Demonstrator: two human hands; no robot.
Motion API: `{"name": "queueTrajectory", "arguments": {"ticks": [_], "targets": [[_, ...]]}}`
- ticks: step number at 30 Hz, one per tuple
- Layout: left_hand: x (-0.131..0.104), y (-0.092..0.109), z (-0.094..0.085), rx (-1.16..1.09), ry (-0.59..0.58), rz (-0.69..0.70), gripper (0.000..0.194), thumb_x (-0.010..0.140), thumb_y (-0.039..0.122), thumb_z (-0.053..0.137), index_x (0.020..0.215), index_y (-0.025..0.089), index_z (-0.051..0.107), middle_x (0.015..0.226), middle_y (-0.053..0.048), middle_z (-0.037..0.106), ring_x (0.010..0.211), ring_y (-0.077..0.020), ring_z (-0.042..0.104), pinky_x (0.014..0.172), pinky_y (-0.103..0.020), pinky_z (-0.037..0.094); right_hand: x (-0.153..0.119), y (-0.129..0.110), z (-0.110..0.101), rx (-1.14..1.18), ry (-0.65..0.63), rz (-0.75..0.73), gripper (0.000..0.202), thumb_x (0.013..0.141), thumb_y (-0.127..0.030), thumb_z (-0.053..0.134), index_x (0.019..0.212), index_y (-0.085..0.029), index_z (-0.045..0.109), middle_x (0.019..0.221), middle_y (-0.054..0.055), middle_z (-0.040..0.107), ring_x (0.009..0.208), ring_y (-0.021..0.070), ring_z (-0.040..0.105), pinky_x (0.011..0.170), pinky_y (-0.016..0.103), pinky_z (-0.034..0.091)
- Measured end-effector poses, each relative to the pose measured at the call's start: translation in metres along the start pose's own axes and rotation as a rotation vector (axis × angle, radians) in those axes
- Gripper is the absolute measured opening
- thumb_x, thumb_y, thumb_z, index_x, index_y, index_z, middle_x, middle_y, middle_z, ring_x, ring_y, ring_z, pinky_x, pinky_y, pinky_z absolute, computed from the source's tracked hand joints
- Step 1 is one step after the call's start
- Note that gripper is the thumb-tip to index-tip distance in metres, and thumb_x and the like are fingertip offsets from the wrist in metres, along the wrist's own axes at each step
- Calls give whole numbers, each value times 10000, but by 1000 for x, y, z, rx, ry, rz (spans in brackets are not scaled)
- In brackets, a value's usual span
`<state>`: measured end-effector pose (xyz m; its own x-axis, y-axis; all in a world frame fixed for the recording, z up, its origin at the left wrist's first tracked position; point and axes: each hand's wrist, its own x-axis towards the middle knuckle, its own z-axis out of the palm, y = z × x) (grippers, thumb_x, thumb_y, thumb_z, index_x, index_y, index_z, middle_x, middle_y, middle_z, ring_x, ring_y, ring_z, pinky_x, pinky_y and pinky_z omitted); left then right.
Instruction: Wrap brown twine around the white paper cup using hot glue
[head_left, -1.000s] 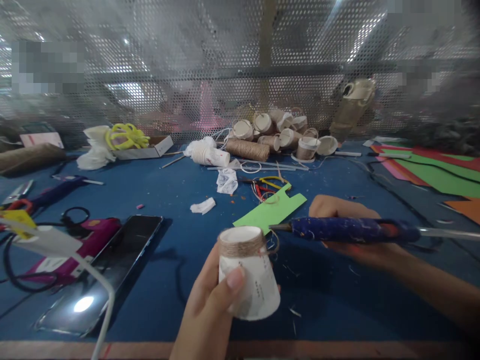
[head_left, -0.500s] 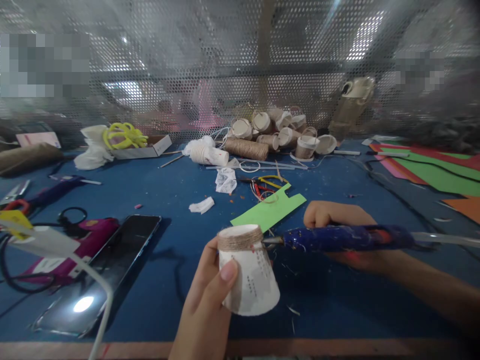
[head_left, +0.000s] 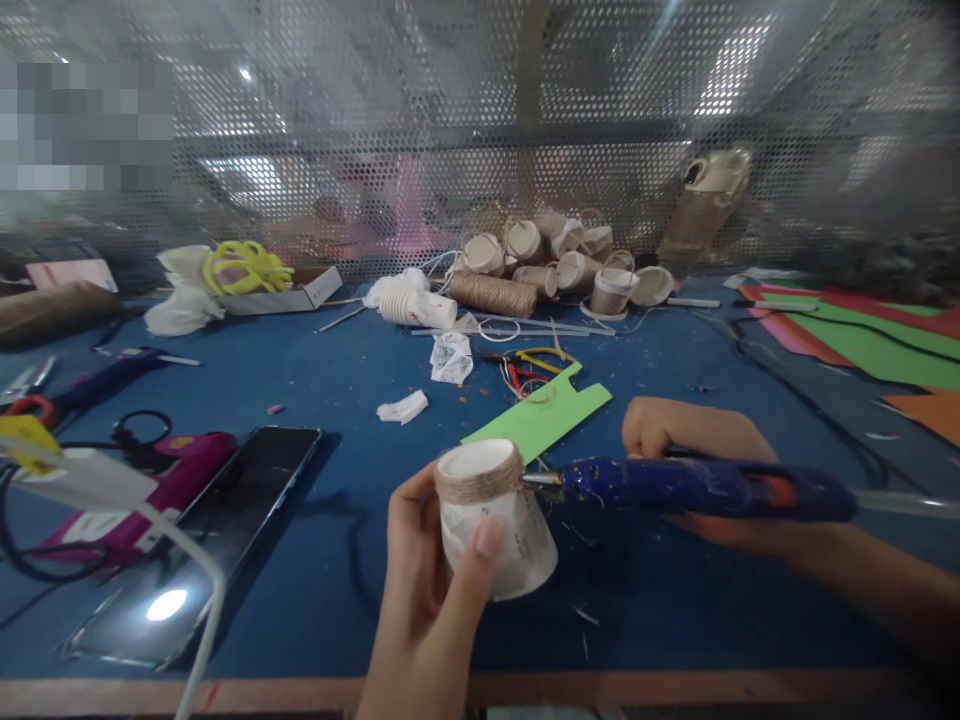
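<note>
A white paper cup [head_left: 517, 540], upside down with its narrow end upward, is gripped by my left hand [head_left: 439, 580], thumb across its front. Brown twine [head_left: 480, 484] is wound in a band round the cup's narrow upper end. My right hand [head_left: 701, 440] is closed around a dark blue glue gun [head_left: 660, 487], partly hidden behind it. The gun's metal nozzle [head_left: 543, 480] points left and meets the twine band at its right side. A clear glue stick [head_left: 904, 504] sticks out of the gun's back end.
Beyond the cup lies a green paper piece [head_left: 540, 410], with pliers [head_left: 517, 375] behind it. Twine-wrapped cups [head_left: 525, 242], a twine spool [head_left: 491, 296] and stacked paper cups [head_left: 416, 306] line the back. A phone [head_left: 247, 510] and magenta glue gun [head_left: 187, 460] lie left; coloured paper [head_left: 892, 340] lies right.
The cup has tipped slightly and turned in my left hand, with the thumb now farther right across it. My right hand and the glue gun have shifted slightly right, nozzle still at the twine.
</note>
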<state>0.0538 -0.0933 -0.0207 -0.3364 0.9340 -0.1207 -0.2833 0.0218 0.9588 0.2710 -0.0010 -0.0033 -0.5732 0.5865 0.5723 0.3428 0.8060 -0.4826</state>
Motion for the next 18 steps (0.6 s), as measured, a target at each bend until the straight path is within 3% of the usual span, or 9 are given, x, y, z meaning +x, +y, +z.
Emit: {"name": "queueTrajectory", "arguments": {"ticks": [9,18], "targets": [[-7,6,8,137,78,39,571,848,437,748,1299,232,463,1312,-107,683,1128,-242,697,916,-300,536,-2,4,-1,-76,-21,4,241,806,-189,639,735,-237,414,668,-53,523,535,88,491,511,220,355],[-7,5,7,201,72,69,557,863,391,730,1312,199,461,1367,-152,637,1257,-303,613,1020,-401,493,-2,-2,1,-80,-8,-3,259,789,-219,648,714,-241,401,640,-53,515,510,97,479,485,226,349]]}}
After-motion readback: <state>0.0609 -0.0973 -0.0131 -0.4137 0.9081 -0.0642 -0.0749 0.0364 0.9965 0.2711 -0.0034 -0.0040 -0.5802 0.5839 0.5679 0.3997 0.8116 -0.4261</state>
